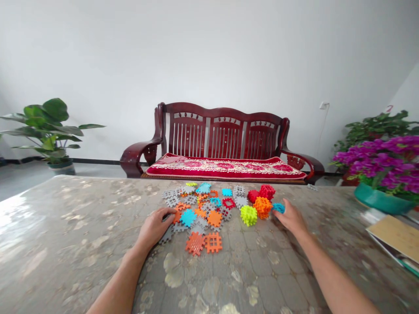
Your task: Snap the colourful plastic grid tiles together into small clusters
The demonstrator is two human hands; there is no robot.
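Flat interlocking plastic tiles with notched edges lie in a loose pile on the table (209,279). At the pile's left edge my left hand (156,227) is curled, its thumb and index finger at an orange tile (177,217). A blue tile (188,217) lies just right of it. My right hand (290,216) has thumb and fingers around a small blue block (278,207). Left of this block stand cube-like blocks built from tiles: an orange cube (262,207), a yellow-green cube (248,215) and a red cube (267,192). Two orange tiles, one solid (195,244) and one windowed (213,242), lie nearest me.
At the right stand a teal pot (379,198) with purple flowers and a brown notebook (397,235). A single grey tile (312,187) lies near the far edge. Beyond the table is a wooden bench (225,131); a potted plant (54,131) stands at the left.
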